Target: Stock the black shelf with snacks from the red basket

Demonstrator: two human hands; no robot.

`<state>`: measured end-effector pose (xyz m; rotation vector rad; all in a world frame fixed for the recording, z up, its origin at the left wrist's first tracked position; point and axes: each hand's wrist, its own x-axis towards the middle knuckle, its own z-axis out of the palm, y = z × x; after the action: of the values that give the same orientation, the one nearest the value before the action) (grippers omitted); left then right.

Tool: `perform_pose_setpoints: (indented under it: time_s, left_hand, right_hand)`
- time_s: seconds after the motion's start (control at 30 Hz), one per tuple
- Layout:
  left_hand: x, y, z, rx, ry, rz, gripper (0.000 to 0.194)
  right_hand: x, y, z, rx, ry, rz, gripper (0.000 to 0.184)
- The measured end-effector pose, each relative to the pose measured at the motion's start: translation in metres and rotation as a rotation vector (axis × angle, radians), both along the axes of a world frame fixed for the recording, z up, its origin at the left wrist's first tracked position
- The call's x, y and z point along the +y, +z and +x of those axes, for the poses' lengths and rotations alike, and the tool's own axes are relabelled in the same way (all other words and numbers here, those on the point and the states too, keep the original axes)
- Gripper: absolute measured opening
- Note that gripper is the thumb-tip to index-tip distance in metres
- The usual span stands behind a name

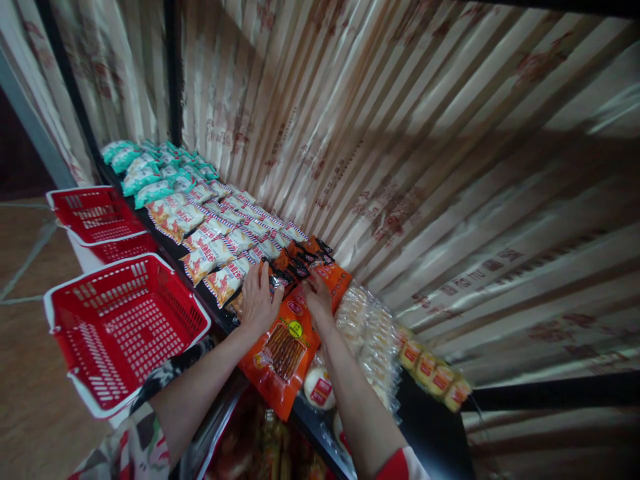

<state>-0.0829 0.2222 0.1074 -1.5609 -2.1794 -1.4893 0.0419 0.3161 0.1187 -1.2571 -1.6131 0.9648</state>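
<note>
I have the large orange packet (285,343) slanting across the front of the dark desk (433,417), between my two forearms, its lower end jutting past the front edge; a yellow round badge and a picture of brown strips face up at me. My left hand (257,303) lies palm down by its upper left side, over small dark packets (283,267), fingers lying close together; I cannot tell from here whether they pinch anything. My right hand (319,300) reaches down at its upper right side, fingers curled with the tips partly hidden, so I cannot tell their grip either. Just behind that hand I see another orange packet (337,280). To the left run rows of white snack packets (213,257), then teal bags (150,173) at the far end. Right of the orange ones sit clear-wrapped pale pieces (373,333), a round white pack (319,389) with a red label nearer me, and yellow packs (435,373) farther right. Beyond the desk's left front side I make out two red baskets (127,333), both white-rimmed, above a brown floor (25,373). A pleated curtain (400,160) hangs behind everything.
</note>
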Motion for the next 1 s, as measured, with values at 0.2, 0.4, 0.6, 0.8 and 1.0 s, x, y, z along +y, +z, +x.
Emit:
perform_pose_setpoints:
  time_s: [0.2,0.4,0.6,0.8,1.0]
  left_hand:
    - [-0.001,0.002,0.000,-0.009,0.020,0.028,0.057]
    - [0.001,0.000,0.000,-0.031,0.041,0.014,0.053]
    - [-0.001,0.003,-0.001,-0.051,0.037,-0.017,0.052]
    - [-0.001,0.008,-0.002,-0.092,0.054,-0.056,0.053]
    - [0.007,0.003,-0.004,-0.186,-0.061,0.059,0.055]
  right_hand:
    - [-0.022,0.011,-0.001,-0.186,-0.150,0.088,0.052]
    - [-0.039,0.014,-0.003,-0.231,-0.143,0.110,0.049]
    - [-0.043,0.008,-0.005,-0.204,-0.031,0.033,0.049]
    - [-0.036,0.004,-0.013,-0.166,-0.004,0.006,0.055]
    - [-0.029,0.006,-0.016,-0.162,-0.005,0.030,0.053]
